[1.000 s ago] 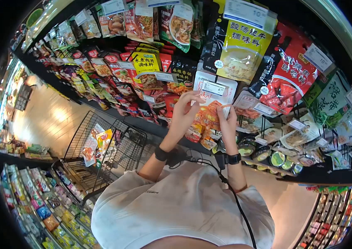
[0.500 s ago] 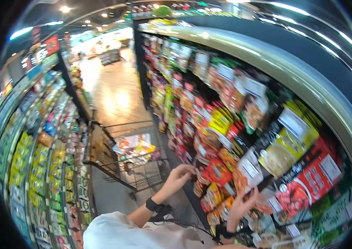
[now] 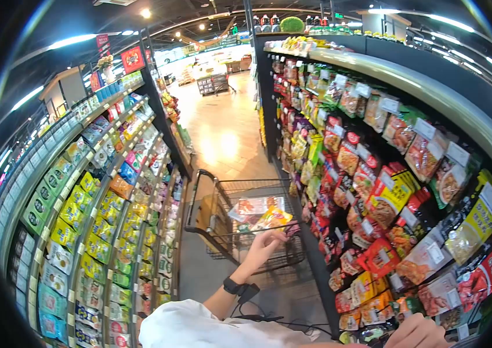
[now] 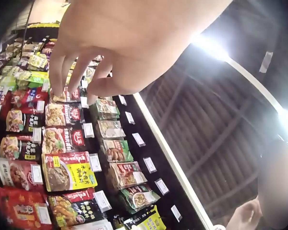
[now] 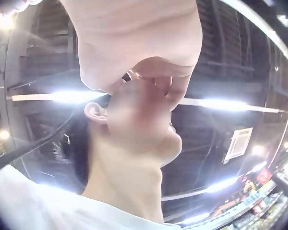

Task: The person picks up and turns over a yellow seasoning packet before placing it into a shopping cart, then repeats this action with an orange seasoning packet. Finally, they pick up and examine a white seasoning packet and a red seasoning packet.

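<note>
The left hand [image 3: 266,243] hangs loose-fingered and empty over glossy packets [image 3: 257,210] in the wire cart [image 3: 223,238]; whether the right hand [image 3: 417,333] grips anything cannot be told.

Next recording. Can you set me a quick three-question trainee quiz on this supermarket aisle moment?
1. True or false: the shopping cart is empty.
2. The cart stands: A) upright on the aisle floor B) tipped on its side C) at a checkout.
3. Which hand reaches toward the packets in the cart?
Key: 1 false; 2 A; 3 the left hand.
</note>
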Action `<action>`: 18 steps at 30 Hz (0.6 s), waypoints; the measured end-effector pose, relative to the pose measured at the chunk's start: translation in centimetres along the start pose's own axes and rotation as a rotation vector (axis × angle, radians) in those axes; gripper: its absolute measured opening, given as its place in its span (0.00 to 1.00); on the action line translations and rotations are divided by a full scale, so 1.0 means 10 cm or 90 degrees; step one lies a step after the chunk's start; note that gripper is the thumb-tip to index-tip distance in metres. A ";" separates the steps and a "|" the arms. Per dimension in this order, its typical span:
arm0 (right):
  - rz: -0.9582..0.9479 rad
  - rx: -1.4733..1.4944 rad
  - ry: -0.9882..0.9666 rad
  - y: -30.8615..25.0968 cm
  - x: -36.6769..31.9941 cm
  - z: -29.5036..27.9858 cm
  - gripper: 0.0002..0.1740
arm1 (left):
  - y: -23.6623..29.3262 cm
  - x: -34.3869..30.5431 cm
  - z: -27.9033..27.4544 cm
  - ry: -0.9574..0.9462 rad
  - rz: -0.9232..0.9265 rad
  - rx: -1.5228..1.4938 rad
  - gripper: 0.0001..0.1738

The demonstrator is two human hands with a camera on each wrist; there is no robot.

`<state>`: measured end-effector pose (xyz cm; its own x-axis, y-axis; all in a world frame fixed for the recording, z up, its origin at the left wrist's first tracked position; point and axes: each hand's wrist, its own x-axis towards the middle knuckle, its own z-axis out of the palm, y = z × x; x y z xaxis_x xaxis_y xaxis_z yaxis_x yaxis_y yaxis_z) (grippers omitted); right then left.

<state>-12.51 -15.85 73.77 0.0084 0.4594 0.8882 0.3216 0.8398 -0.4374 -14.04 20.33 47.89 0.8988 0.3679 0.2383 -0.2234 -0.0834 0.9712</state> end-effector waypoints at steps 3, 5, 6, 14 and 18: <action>0.032 0.086 -0.074 0.27 0.27 0.24 0.10 | -0.09 0.01 -0.49 0.045 -0.044 0.000 0.09; 0.045 0.142 -0.125 0.38 0.40 0.33 0.09 | -0.45 0.11 -0.97 0.077 -0.029 0.065 0.09; 0.046 0.166 -0.147 0.42 0.45 0.36 0.09 | -0.53 0.15 -1.15 0.118 -0.064 0.084 0.10; 0.063 0.237 -0.240 0.48 0.60 0.51 0.09 | -0.76 -0.05 -1.94 0.274 -0.181 0.080 0.11; 0.016 0.270 -0.273 0.43 0.58 0.46 0.10 | -0.82 -0.31 -1.88 0.313 -0.185 0.045 0.13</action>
<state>-15.42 -8.23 76.38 -0.4004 0.4821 0.7793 -0.0800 0.8288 -0.5538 -22.04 37.27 39.02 0.6347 0.7709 -0.0533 0.0479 0.0296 0.9984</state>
